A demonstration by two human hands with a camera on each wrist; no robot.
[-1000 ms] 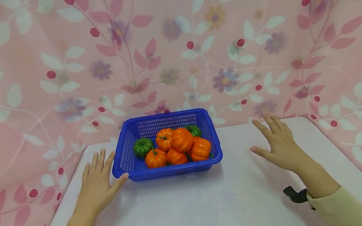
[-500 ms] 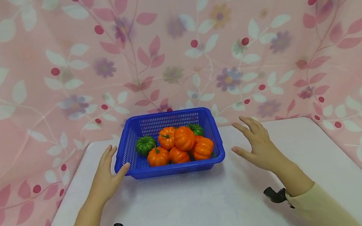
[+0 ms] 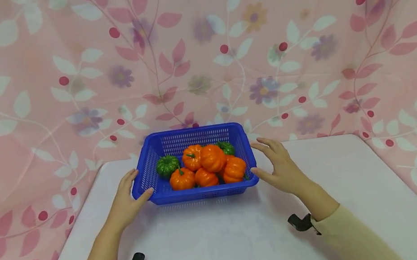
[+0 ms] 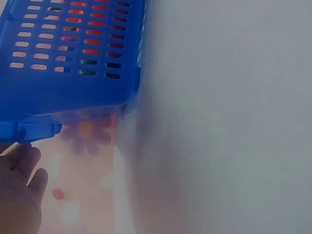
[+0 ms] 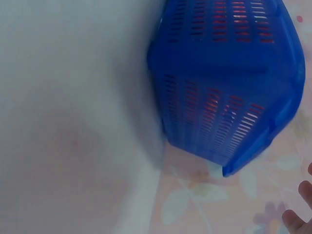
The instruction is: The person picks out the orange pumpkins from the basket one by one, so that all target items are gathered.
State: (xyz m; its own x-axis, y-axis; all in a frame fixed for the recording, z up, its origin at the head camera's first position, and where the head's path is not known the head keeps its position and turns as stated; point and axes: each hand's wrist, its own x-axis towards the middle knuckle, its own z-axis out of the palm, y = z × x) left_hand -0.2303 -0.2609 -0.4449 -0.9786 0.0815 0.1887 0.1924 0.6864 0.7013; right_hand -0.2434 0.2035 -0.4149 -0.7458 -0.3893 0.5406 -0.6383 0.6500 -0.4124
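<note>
one left hand point(image 3: 125, 205), fingers loose, nothing gripped, contact unclear; right hand point(image 3: 283, 172) same, slightly farther off. i see blue basket point(image 3: 198, 193) between them, toward the far side, long axis left-right, orange pumpkins point(image 3: 213, 158) inside.

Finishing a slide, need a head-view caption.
Left hand and right hand flank a blue basket of orange pumpkins and green ones on a white table.
</note>
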